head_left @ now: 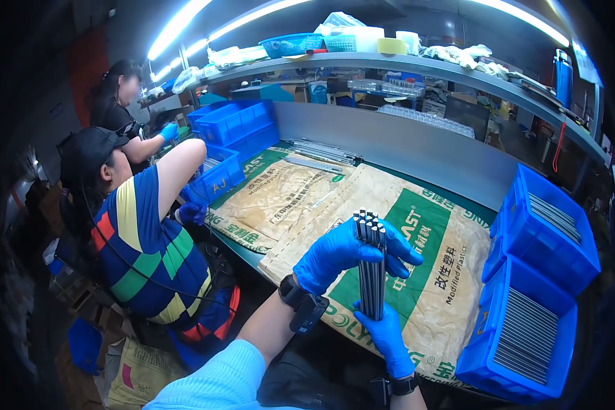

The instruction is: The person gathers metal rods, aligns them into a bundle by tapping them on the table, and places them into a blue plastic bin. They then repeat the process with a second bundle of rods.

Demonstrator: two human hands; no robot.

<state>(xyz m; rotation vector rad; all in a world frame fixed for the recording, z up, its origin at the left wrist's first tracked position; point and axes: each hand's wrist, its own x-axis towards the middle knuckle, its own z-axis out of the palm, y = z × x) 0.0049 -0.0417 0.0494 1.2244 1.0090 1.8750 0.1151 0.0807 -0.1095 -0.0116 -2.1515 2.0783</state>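
A bundle of slim dark metal rods [372, 283] stands nearly upright in front of me, their shiny ends uppermost. Gloved in blue, my left hand [335, 254] is wrapped round the upper part of the bundle, its fingers showing on the far side. Lower down, my right hand [387, 342], also in a blue glove, grips the rods near their bottom ends, which its palm and fingers hide. Below the bundle, printed paper sacks [301, 256] cover the bench top.
At the right, a blue bin [488, 328] holds a layer of metal rods; another blue bin [526, 256] with rods stands behind it. Loose rods [314, 164] lie at the back. A person in a colourful shirt [154, 239] sits close on my left, near blue bins [236, 126].
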